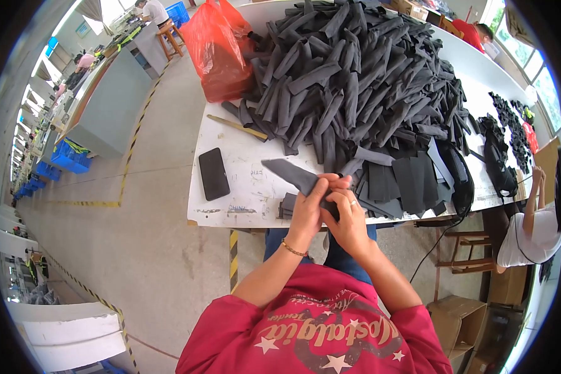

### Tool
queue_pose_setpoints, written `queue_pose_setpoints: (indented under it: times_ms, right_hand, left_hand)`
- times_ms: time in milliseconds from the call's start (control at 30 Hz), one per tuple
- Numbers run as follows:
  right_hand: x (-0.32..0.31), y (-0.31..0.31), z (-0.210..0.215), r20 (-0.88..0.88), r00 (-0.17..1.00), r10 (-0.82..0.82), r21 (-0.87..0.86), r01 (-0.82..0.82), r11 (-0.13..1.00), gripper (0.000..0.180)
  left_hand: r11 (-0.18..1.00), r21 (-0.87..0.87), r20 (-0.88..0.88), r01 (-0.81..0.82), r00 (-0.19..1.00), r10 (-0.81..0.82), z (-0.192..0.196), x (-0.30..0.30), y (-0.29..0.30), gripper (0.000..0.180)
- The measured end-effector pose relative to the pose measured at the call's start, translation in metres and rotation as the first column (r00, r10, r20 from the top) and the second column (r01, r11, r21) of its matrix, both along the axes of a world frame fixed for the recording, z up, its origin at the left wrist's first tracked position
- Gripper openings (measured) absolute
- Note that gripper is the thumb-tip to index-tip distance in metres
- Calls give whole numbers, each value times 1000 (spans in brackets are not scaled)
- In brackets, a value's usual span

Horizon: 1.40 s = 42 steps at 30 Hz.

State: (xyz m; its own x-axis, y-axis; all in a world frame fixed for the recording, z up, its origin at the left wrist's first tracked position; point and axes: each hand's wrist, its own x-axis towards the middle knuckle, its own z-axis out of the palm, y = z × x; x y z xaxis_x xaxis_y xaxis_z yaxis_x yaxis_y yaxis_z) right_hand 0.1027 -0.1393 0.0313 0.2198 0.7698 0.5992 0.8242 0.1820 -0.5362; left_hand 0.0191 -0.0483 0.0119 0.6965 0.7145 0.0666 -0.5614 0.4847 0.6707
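Observation:
Both of my hands hold one dark grey fabric piece (291,175) above the table's near edge. My left hand (310,210) is closed round its middle. My right hand (348,215) grips its near end, with fingers bent over the cloth. The piece's pointed far end sticks out to the left. Just beyond my hands rises a large heap of rolled dark grey fabric pieces (355,81). To the right of my hands lie flat dark grey fabric pieces (408,184) in overlapping stacks. A few more peek out below my left hand.
On the white table (249,174) lie a black phone (214,174) and a wooden strip (237,126). A red plastic bag (221,62) stands at the far left. A black bag-like object (461,181) and a cable edge the right side. Someone in white (530,237) sits at the right.

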Motion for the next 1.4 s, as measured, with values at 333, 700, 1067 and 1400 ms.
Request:
queue_pose_setpoints:
  times_ms: [333,700,1067,1400]
  right_hand:
    - [13,-8,3,15,991,129,-122,-127,984,29]
    - [10,-6,-4,35,996,77,-203,-68,977,27]
    - [28,-12,-1,144,982,121,-135,-102,986,27]
    - [28,-10,15,119,984,133,51,-140,989,20]
  left_hand:
    - [965,-235,63,-120,988,139,1,-5,5,31]
    - [968,-159,-70,-192,981,183,-7,-8,11,35]
    - [909,-371,49,-190,973,224,18,-9,19,32]
    - [915,-274,48,-296,946,320,34,-7,9,32]
